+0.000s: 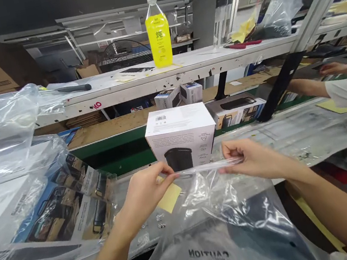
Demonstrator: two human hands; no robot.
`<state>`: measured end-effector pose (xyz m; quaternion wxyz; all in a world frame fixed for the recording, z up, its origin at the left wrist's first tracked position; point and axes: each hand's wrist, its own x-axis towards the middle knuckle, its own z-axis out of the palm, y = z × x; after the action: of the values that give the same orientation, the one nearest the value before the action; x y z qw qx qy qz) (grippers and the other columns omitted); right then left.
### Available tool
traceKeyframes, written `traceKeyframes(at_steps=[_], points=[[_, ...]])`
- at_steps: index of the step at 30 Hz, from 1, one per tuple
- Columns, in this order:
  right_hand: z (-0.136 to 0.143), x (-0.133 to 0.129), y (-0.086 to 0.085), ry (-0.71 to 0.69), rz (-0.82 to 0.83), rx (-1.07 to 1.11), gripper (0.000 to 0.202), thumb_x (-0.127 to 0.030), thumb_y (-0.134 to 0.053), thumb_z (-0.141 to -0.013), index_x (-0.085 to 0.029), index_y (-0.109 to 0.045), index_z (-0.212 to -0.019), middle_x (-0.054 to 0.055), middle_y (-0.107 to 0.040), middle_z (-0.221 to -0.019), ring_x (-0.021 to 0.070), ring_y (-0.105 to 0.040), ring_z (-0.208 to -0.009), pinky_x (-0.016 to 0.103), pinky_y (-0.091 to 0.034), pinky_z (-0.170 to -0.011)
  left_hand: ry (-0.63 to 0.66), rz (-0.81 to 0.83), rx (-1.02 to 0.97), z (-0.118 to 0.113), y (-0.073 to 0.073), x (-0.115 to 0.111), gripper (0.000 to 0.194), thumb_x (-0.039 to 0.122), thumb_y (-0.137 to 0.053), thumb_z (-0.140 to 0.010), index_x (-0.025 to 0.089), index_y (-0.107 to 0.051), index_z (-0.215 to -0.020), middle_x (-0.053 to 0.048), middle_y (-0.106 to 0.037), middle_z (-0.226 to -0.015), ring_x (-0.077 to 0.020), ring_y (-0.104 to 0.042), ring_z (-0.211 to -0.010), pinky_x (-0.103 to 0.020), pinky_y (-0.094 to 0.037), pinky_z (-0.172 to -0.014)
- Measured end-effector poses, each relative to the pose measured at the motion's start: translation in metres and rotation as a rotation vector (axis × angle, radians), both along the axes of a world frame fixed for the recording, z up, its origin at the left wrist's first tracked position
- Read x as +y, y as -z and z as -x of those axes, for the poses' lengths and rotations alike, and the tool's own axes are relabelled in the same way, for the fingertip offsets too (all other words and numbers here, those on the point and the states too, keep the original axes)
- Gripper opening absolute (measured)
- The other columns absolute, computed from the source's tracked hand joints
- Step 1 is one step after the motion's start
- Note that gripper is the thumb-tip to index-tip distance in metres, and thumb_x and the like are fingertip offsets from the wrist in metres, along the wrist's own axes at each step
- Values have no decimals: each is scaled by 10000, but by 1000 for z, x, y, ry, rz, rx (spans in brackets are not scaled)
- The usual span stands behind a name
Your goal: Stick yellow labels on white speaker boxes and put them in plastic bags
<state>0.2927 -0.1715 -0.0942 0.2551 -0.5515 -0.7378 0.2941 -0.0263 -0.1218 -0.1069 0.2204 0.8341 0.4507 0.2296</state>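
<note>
A clear plastic bag with printed caution text hangs in front of me, its top edge stretched between my hands. My left hand pinches one end of that edge. The other end is gripped in the curled fingers of my right hand. Just beyond the bag's edge stands a white product box with a dark device pictured on its front; the bag and my fingers cover its lower part. A yellow paper slip lies beside my left fingers, partly behind the bag.
Bagged product boxes fill the left side. A grey box lies behind the white one, near a green conveyor. The raised shelf holds a yellow drink bottle. At right, a co-worker's arms reach over the bench.
</note>
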Motion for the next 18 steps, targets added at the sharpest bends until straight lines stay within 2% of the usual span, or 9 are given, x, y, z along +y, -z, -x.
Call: traceKeyframes(at_steps=[2,4,6,9,11,13,15,16,18], points=[[-3,1,0,-87,123,1,400,-538,-830,-827,-235,-574,-875,-95,-389,-624,110,-334,-570,253,-243,-519,35,92,-3,3,5,3,318,487,-614,-1034,253,-704,-839,52,-762,-834,-163,-652,-758,-285,-392,-676],[-4,4,0,-126,126,19,343,-571,-714,-934,-232,-660,-930,-69,-476,-629,122,-393,-571,263,-283,-531,79,177,-33,7,8,5,304,482,-592,-1044,264,-720,-875,55,-769,-854,-156,-657,-764,-277,-405,-678],[-4,8,2,-100,3,16,351,-533,-573,-1037,-231,-727,-946,-14,-643,-732,140,-520,-626,276,-375,-591,87,234,-63,9,10,6,236,455,-595,-1043,276,-713,-944,61,-775,-895,-149,-666,-786,-266,-416,-681],[-1,12,11,-27,-245,-45,325,-465,-529,-1070,-242,-765,-1050,38,-791,-958,188,-705,-811,294,-479,-720,83,296,-74,10,12,4,208,444,-602,-1035,260,-649,-951,55,-782,-875,-150,-678,-790,-261,-421,-685],[1,11,17,52,-287,-66,330,-466,-500,-1085,-244,-739,-1036,22,-782,-832,187,-726,-733,289,-488,-680,150,403,-86,11,13,1,211,447,-629,-1018,250,-605,-946,47,-788,-837,-156,-690,-778,-256,-429,-678],[1,7,20,140,-215,-74,360,-505,-462,-1098,-252,-688,-978,-44,-632,-551,161,-619,-478,286,-437,-552,244,495,-83,13,13,1,219,444,-690,-976,245,-601,-949,37,-793,-834,-161,-694,-778,-247,-433,-666],[-1,4,20,207,-213,-50,373,-530,-469,-1094,-260,-663,-926,-76,-510,-460,150,-523,-387,291,-412,-508,311,491,-31,19,14,4,223,441,-716,-956,232,-651,-913,22,-789,-840,-162,-682,-782,-242,-426,-664],[-3,3,19,214,-272,-17,366,-526,-503,-1082,-257,-674,-904,-46,-583,-538,162,-598,-476,298,-463,-564,330,472,-5,22,15,7,237,450,-711,-959,225,-688,-887,11,-787,-842,-162,-674,-781,-242,-424,-667],[-6,1,19,147,-407,113,355,-504,-588,-1047,-243,-710,-839,49,-731,-850,214,-729,-822,336,-554,-778,366,493,-7,31,22,16,291,482,-696,-968,217,-756,-863,-16,-797,-861,-172,-677,-794,-248,-447,-694]])
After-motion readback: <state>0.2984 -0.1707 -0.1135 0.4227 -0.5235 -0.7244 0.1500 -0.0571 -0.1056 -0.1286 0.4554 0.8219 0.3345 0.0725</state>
